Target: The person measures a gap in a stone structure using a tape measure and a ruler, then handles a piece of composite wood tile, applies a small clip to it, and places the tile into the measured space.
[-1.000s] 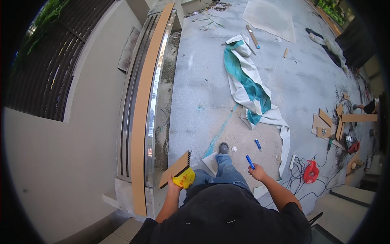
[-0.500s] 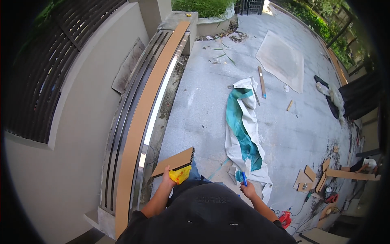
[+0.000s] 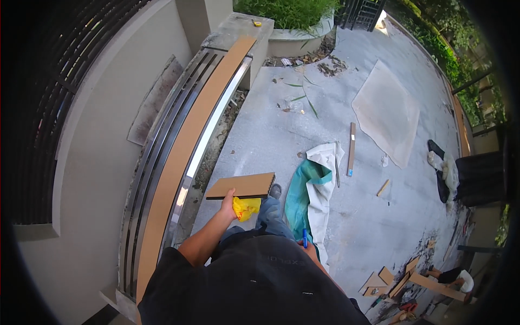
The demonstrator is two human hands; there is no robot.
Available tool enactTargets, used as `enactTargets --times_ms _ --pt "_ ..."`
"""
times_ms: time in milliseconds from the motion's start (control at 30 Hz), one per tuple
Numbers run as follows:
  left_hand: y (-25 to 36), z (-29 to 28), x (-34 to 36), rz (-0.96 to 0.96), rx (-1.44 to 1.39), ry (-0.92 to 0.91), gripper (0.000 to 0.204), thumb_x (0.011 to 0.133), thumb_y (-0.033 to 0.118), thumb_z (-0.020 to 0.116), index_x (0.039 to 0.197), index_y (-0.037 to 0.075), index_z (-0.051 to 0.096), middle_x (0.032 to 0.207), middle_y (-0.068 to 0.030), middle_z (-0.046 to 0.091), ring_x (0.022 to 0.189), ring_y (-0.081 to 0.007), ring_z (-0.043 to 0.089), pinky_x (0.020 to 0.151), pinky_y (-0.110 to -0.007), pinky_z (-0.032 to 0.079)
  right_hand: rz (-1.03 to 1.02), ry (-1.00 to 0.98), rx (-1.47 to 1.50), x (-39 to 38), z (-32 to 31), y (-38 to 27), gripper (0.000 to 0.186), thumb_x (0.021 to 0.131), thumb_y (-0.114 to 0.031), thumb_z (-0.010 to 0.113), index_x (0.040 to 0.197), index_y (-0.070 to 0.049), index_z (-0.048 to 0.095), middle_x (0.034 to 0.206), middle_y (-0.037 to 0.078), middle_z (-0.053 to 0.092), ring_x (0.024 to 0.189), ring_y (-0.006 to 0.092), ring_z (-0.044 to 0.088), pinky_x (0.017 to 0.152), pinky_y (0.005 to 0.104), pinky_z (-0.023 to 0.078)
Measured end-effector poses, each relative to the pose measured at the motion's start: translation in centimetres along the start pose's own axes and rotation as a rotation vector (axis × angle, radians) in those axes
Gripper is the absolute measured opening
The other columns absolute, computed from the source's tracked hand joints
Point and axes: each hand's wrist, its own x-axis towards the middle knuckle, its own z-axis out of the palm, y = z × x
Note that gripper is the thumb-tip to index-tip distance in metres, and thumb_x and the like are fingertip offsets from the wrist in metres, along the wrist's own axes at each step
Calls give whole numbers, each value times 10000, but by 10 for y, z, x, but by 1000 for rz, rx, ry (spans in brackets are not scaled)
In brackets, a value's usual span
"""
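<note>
Long flat brown plank [image 3: 187, 127]: one. Beyond its far end: one yellow tape measure [image 3: 256, 23]. To the plank's right: one short brown ridged-end board [image 3: 242, 185], one crumpled yellow plastic bag [image 3: 246, 208], one blue cylindrical marker [image 3: 305, 238], one crumpled white-and-teal sheet [image 3: 319, 195].

Short flat tan wood-look board [image 3: 242, 185] = matt, smooth-ish face w/ dark ridged edges; crumpled yellow bag [image 3: 247, 208] = thin plastic, slight sheen. Slim blue marker pen [image 3: 305, 238] = smooth plastic, looks glossy. Long narrow tan wood-look plank [image 3: 187, 130] = matt & even, on silver metal frame [image 3: 215, 120] w/ polished, v. reflective front rail. Rumpled teal-and-white sheet [image 3: 318, 203] = creased, coated cloth or plastic, can't tell which. Lt.-grey floor [image 3: 254, 130] = matt, rough-ish, concrete-like; big pale sheet [image 3: 387, 114] = thin, dull. Beige wall [image 3: 86, 227] = smooth, matt. Black T-shirt [image 3: 254, 287] = matt cloth; faded blue trousers [image 3: 269, 214] = denim-like.
</note>
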Motion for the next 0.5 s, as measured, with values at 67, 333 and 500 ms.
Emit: enactTargets --times_ms 67,333,500 --pt "15 39 30 189 -89 -9 571 1005 512 520 1394 99 584 1361 -156 653 1231 -412 618 1075 -625 452 -39 26 -195 63 -52 -50 264 884 -162 628 1073 17 674 920 108 733 846 168 695 804 330 556" --pt "112 218 159 131 -271 3 576 1013 529 508 1414 121 572 1403 -150 627 1260 -412 596 1081 -620 440 -168 -227 -450 305 -211 -270 384 911 -300 615 1168 -19 668 1098 211 731 1040 408 692 931 451 540" --pt "215 299 280 212 -404 2 596 1019 538 498 1433 112 548 1412 -160 618 1273 -413 590 1085 -636 432 -124 -298 -593 467 -228 -374 395 927 -332 601 1181 -36 666 1097 229 719 1067 396 684 950 454 524"
